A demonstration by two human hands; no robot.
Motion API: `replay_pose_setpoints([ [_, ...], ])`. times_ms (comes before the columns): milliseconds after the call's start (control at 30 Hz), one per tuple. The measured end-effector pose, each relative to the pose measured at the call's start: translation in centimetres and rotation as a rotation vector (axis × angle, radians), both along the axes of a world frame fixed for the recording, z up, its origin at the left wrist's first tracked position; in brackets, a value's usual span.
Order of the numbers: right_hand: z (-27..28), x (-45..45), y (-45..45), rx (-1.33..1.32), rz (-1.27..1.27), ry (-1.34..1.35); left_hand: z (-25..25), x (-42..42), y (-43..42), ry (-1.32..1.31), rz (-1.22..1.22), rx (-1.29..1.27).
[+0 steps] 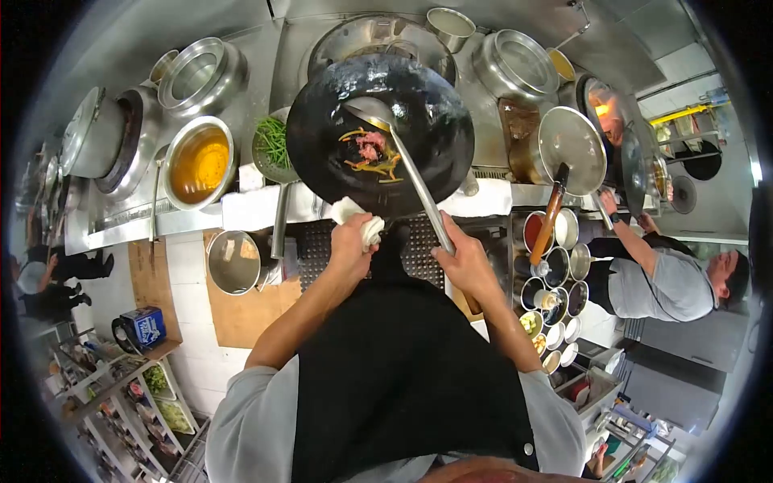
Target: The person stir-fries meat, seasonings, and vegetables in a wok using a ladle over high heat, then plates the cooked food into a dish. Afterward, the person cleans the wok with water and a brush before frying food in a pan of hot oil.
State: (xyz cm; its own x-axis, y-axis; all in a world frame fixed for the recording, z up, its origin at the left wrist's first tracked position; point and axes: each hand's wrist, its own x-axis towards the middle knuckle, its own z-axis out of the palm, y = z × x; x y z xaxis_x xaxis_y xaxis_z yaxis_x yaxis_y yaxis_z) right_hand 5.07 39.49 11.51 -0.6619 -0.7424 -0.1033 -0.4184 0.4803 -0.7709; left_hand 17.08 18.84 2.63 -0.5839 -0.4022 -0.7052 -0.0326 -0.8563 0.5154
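Observation:
A large black wok (322, 153) sits in front of me, with pink meat (370, 145) and yellowish strips (377, 167) in its middle. My left hand (352, 241) is closed round a folded white cloth (348, 212) at the wok's near edge. My right hand (465, 256) grips the handle of a long metal ladle (419, 181), whose bowl rests inside the wok above the food. Left of the wok, a strainer of green beans (274, 142) lies with its handle toward me.
A bowl of amber liquid (200, 163) stands at the left. On the right are a mesh strainer (572, 145) with a wooden handle, seasoning containers (555, 266) and a co-worker (680, 278) near a flaming burner (602, 109). A white towel (483, 198) lies along the counter edge.

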Motion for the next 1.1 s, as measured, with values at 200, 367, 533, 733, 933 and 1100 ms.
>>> replay_pose_setpoints([
  [200, -1.5, -10.3, -3.2, 0.070, 0.051, -0.011, 1.3, -9.2, -5.1, 0.040, 0.029, -0.079],
  [367, -3.9, -19.3, -8.9, -0.089, 0.029, 0.059, -1.2, -16.2, -10.9, 0.081, 0.059, -0.149],
  [533, -5.1, -24.7, -12.6, 0.073, 0.156, 0.255, -3.8, -20.3, -13.9, -0.013, 0.007, -0.138],
  [733, -6.0, -24.9, -13.5, 0.047, 0.077, 0.080, -2.7, -7.0, -5.2, -0.305, -0.355, -0.871],
  [933, -5.7, -22.7, -11.4, 0.160, 0.058, 0.050, -2.8, 6.9, 1.2, -0.641, -0.825, -1.134],
  [1100, -8.1, -23.6, -11.4, 0.065, 0.042, 0.199, -6.0, 11.3, 1.1, -0.611, -0.707, -1.207],
])
